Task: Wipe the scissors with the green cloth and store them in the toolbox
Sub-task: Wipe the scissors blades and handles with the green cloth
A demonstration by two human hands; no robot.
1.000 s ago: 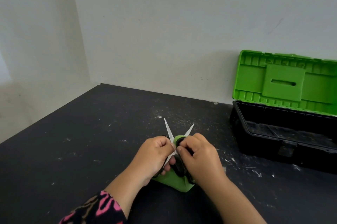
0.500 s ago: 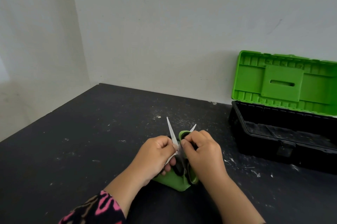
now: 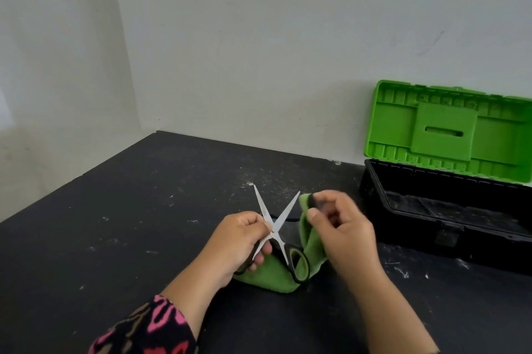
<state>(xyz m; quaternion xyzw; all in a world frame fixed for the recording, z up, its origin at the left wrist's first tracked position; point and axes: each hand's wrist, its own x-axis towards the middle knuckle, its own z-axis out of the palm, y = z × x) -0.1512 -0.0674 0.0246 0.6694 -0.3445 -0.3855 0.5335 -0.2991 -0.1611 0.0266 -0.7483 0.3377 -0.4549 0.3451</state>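
Observation:
The scissors [image 3: 277, 224] have silver blades spread in an X and black handles lined with green. My left hand [image 3: 239, 238] grips them at the pivot and one handle. The green cloth [image 3: 309, 241] hangs folded beside and under the scissors, its lower part resting on the table. My right hand [image 3: 341, 227] pinches the cloth's upper edge just right of the blades, clear of them. The toolbox [image 3: 431, 209] is black with a green lid standing open, at the right against the wall.
The black table [image 3: 129, 224] is flecked with white scratches and runs to its left edge. White walls meet in a corner behind it. A patterned pink and black sleeve [image 3: 149, 330] covers my left forearm.
My right hand has pulled the cloth off the blades and away to the right. The scissors now stand uncovered with blades spread wider; my left hand holds its place.

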